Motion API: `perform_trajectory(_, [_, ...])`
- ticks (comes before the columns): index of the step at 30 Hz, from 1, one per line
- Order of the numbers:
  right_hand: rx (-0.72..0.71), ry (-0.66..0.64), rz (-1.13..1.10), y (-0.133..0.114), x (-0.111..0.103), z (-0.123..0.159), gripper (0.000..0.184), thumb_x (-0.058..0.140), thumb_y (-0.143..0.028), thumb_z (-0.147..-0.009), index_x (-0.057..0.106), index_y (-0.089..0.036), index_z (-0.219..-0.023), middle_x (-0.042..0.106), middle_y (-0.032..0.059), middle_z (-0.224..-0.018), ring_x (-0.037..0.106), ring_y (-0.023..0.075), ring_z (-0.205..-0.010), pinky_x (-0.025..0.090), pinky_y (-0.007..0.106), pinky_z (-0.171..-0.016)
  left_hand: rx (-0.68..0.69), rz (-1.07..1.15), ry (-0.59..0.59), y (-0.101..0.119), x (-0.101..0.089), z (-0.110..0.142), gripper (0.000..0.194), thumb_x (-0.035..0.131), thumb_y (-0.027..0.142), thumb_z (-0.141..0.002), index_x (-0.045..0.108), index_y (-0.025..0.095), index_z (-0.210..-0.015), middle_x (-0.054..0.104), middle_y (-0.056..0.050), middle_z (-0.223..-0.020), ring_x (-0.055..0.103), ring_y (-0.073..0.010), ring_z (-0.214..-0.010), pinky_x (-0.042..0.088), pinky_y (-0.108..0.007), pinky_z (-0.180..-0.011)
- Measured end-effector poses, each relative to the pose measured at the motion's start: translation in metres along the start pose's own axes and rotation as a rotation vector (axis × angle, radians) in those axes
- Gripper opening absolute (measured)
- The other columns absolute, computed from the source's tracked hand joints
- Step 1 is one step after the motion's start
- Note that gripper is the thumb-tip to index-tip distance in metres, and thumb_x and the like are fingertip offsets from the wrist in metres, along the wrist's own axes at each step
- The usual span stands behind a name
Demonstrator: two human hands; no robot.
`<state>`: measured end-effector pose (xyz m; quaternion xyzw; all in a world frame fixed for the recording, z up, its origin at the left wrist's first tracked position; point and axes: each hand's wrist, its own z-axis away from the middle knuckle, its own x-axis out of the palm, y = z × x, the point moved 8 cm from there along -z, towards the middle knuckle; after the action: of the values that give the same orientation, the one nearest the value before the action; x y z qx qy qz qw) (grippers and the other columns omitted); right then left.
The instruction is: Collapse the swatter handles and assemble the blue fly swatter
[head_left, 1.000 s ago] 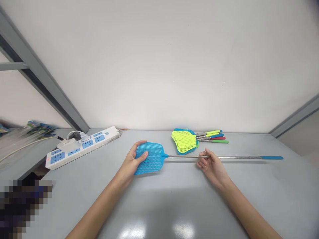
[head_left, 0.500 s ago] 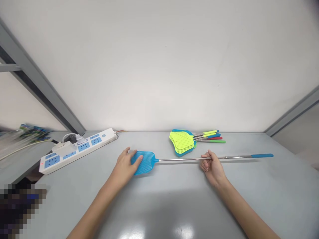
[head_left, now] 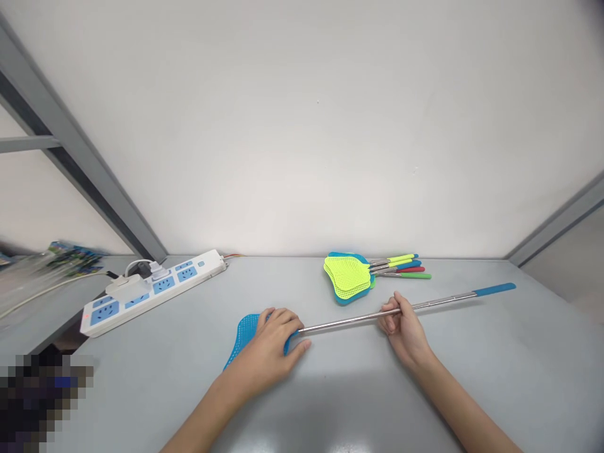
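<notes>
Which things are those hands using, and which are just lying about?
Being used:
- blue swatter
- left hand, over the swatter's head
- right hand, around its metal rod

Seemingly just lying about:
- pile of swatters, untouched
- white power strip
- plugs

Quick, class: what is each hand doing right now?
Left hand: open, thumb spread, over the blue swatter head.
Right hand: closed, holding the metal shaft.
</notes>
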<state>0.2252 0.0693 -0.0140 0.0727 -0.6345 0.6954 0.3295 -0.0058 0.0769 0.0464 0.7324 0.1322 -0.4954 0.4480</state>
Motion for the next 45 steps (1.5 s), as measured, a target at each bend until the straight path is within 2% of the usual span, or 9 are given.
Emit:
perform_trajectory(4, [0.001,-0.027,-0.019,-0.002,0.004,0.001,0.034,0.045,-0.040,-0.075,0.051,-0.018,-0.051,0.032,-0.0046,-0.032,0.027,0.0077,-0.034,0.021,0.024,-0.039,0.075,-0.058,-0.018,0.009,-0.003,-0.003,0.024,0.033,0.032,-0.081,0.049,0.020,-0.068,0.051,0.002,-0.070,0.047,-0.0125,-0.071,0.014,-0.041,-0.095])
perform_trajectory(9, [0.048,-0.083,-0.107,0.003,0.009,0.002,0.034,0.046,-0.037,-0.075,0.046,-0.017,-0.049,0.027,-0.0064,-0.033,0.020,0.0055,-0.032,0.014,0.023,-0.037,0.165,-0.130,-0.068,0.020,-0.001,-0.002,0.028,0.028,0.026,-0.084,0.041,0.019,-0.060,0.047,0.002,-0.057,0.040,-0.0136,-0.062,0.028,-0.034,-0.079])
perform_trajectory(14, [-0.005,-0.043,-0.169,0.007,0.011,0.007,0.035,0.049,-0.036,-0.074,0.036,-0.018,-0.048,0.022,-0.0073,-0.037,0.018,0.0059,-0.034,0.012,0.024,-0.036,0.189,-0.160,-0.077,0.027,0.006,0.000,0.027,0.027,0.024,-0.084,0.037,0.018,-0.059,0.044,0.001,-0.057,0.036,-0.0135,-0.060,0.030,-0.031,-0.070])
perform_trajectory(19, [-0.034,-0.057,-0.193,0.010,0.018,0.012,0.037,0.043,-0.040,-0.077,0.032,-0.019,-0.049,0.019,-0.0072,-0.037,0.018,0.0072,-0.035,0.015,0.024,-0.038,0.200,-0.183,-0.077,0.028,0.002,0.001,0.027,0.027,0.024,-0.084,0.037,0.018,-0.060,0.044,0.001,-0.058,0.035,-0.0135,-0.058,0.028,-0.031,-0.065])
perform_trajectory(26, [0.042,-0.112,-0.114,0.019,0.027,0.012,0.036,0.043,-0.042,-0.076,0.033,-0.019,-0.050,0.023,-0.0065,-0.038,0.021,0.0079,-0.037,0.018,0.023,-0.040,0.197,-0.231,-0.045,0.020,-0.007,-0.002,0.027,0.028,0.022,-0.083,0.040,0.018,-0.059,0.045,0.000,-0.057,0.036,-0.0145,-0.059,0.027,-0.031,-0.063])
perform_trajectory(39, [0.063,-0.170,-0.087,0.020,0.038,0.019,0.041,0.041,-0.051,-0.075,0.038,-0.019,-0.050,0.027,-0.0052,-0.038,0.026,0.0095,-0.041,0.024,0.024,-0.044,0.194,-0.137,-0.030,0.017,-0.005,-0.003,0.029,0.027,0.023,-0.083,0.042,0.018,-0.058,0.043,0.001,-0.055,0.035,-0.0136,-0.057,0.028,-0.030,-0.063])
perform_trajectory(45, [0.065,-0.188,-0.087,0.022,0.041,0.020,0.039,0.042,-0.047,-0.076,0.038,-0.019,-0.049,0.029,-0.0048,-0.038,0.027,0.0095,-0.041,0.024,0.025,-0.045,0.186,-0.126,-0.022,0.018,-0.004,-0.002,0.029,0.028,0.023,-0.083,0.041,0.018,-0.058,0.043,0.001,-0.056,0.036,-0.0128,-0.057,0.028,-0.030,-0.065])
